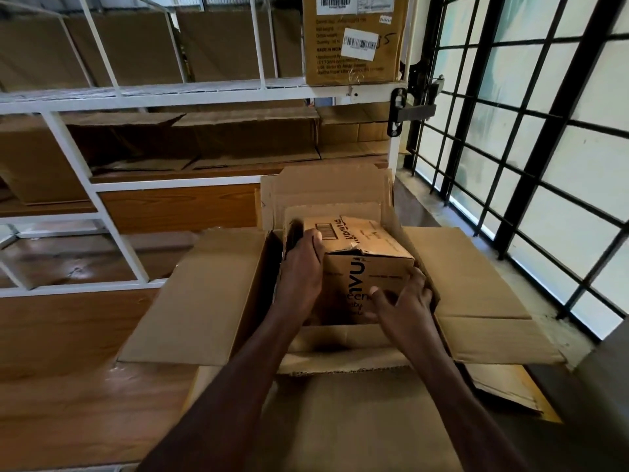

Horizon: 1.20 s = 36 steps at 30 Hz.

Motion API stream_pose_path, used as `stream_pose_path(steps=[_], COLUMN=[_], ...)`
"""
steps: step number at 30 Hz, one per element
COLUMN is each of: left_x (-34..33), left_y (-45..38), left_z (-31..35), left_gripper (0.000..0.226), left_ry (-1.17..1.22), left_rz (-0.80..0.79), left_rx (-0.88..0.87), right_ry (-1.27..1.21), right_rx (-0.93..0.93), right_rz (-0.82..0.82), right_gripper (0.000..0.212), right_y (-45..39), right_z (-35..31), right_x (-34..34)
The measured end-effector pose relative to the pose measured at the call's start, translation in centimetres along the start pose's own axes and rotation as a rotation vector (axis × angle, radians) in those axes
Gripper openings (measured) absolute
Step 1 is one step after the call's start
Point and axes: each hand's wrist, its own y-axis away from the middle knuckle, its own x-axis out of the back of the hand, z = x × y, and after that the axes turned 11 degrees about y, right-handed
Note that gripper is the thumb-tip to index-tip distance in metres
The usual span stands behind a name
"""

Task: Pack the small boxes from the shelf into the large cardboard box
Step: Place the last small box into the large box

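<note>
a white metal shelf point(102, 206) fills the left and back, with flattened cardboard on its middle level and a labelled carton point(354, 39) standing on the upper level at the right end. just in front of it the large cardboard box point(211, 298) sits open, all its flaps spread outward. a small box point(367, 267) printed with dark lettering stands tilted inside the opening, its top above the rim. the left hand point(301, 270) lies flat against the small box's left side, fingers straight. the right hand point(401, 301) presses the near right face with fingers spread and straight, curled round nothing.
</note>
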Motion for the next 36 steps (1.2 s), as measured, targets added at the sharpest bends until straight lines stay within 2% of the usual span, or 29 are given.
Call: stream_pose_path(steps=[3,6,9,12,15,17,19,21,24,27,29,31,34,36], left_x=[-0.3,0.2,0.7,1.1,0.9,0.4,-0.1,-0.5,-0.5,0.1,0.5,0.7,1.1,1.6], left_y=[1.0,1.2,2.0,2.2,2.3,2.3,2.1,1.7,0.8,-0.3,-1.1,-1.5,-1.7,-2.0], left_z=[-1.4,-3.9,-6.6,-7.1,-6.9,-6.9,-6.6,-6.5,-6.8,-6.5,-6.4,-6.0,-5.0,-4.3], left_gripper=[0.04,0.043,0.046,0.061,0.083,0.105,0.116,0.105,0.073,0.077,0.086,0.085,0.079,0.08], left_ry=[0.023,-0.141,-0.253,-0.292,-0.419,-0.524,-0.582,-0.571,-0.532,-0.581,-0.627,-0.689,-0.673,-0.647], left_rz=[-0.14,-0.364,-0.481,-0.54,-0.574,-0.599,-0.644,-0.717,-0.815,-0.864,-0.872,-0.882,-0.883,-0.878], left_rx=[0.075,0.084,0.114,0.127,0.114,0.13,0.128,0.134,0.034,0.08,0.106,0.057,0.044,0.043], right_ry=[-0.041,0.135,0.184,0.331,0.611,0.698,0.756,0.761,0.773,0.885,0.957,1.007,0.983,0.925], right_rx=[0.006,0.054,0.075,0.071,0.16,0.314,0.459,0.509,0.483,0.448,0.445,0.455,0.452,0.493], right_rz=[-0.043,-0.142,-0.238,-0.279,-0.238,-0.134,-0.068,-0.214,-0.515,-0.645,-0.67,-0.639,-0.633,-0.622], right_gripper=[0.102,0.079,0.049,0.043,0.056,0.068,0.066,0.069,0.088,0.106,0.109,0.109,0.118,0.111], right_y=[-1.4,-2.5,-2.9,-3.0,-2.5,-2.1,-2.5,-4.0,-6.9,-8.4,-8.8,-9.1,-9.9,-9.8], right_z=[1.1,1.3,1.0,0.4,0.4,0.2,-0.6,-1.8,-2.9,-3.0,-2.9,-2.9,-2.9,-2.8], right_x=[-0.2,0.4,0.4,0.3,0.1,0.1,-0.2,-0.9,-2.7,-3.3,-3.7,-4.0,-4.3,-3.6])
